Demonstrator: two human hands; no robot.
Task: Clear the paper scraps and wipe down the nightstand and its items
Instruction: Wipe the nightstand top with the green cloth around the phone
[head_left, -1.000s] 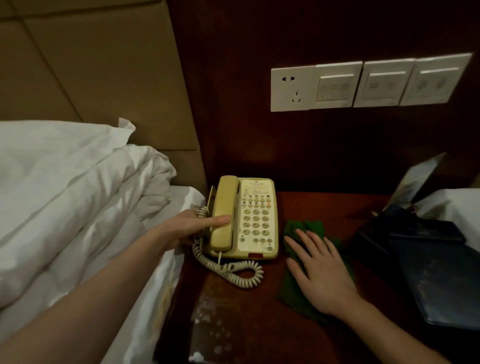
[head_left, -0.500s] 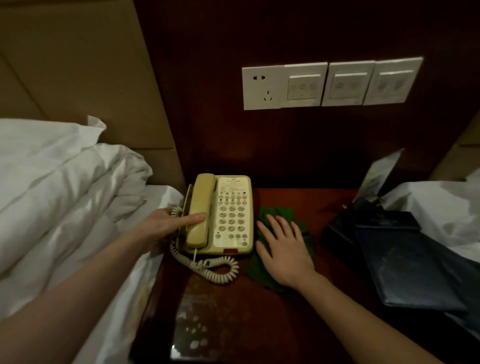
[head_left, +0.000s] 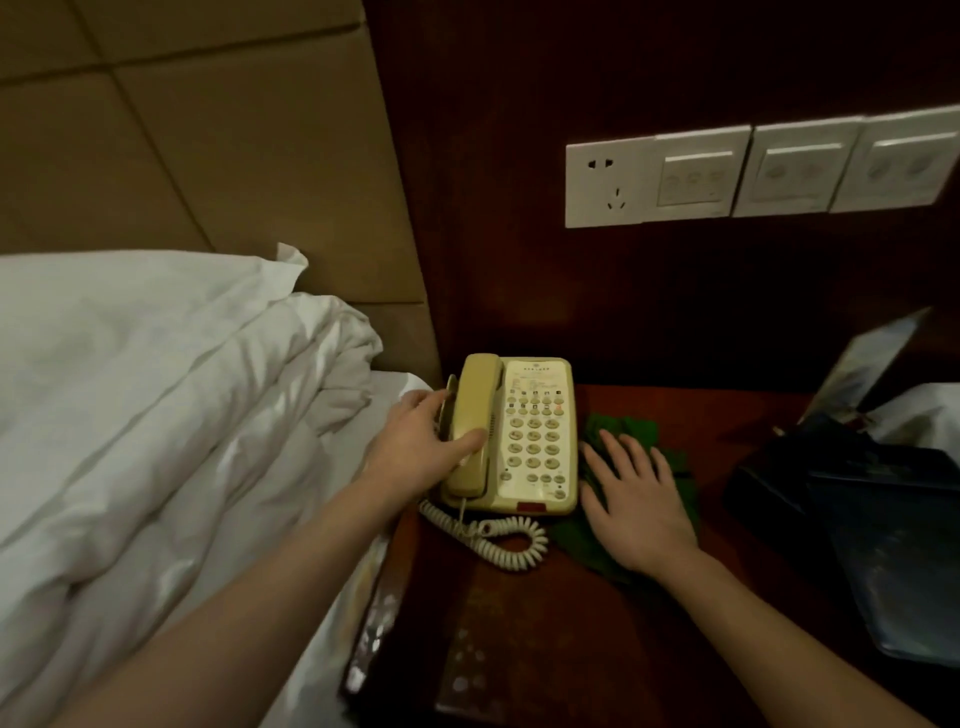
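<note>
The nightstand (head_left: 675, 410) is seen beneath both hands, its dark top running away from them toward the wall. The telephone (head_left: 537, 436) is set between the hands, its long axis pointing away from the person. Its handset (head_left: 470, 426) is gripped by the left hand (head_left: 415, 447), thumb laid across it. Just right of the telephone, the green cloth (head_left: 631, 431) is pressed flat under the right hand (head_left: 636, 504), fingers straight. The right hand is judged nearer for wiping.
</note>
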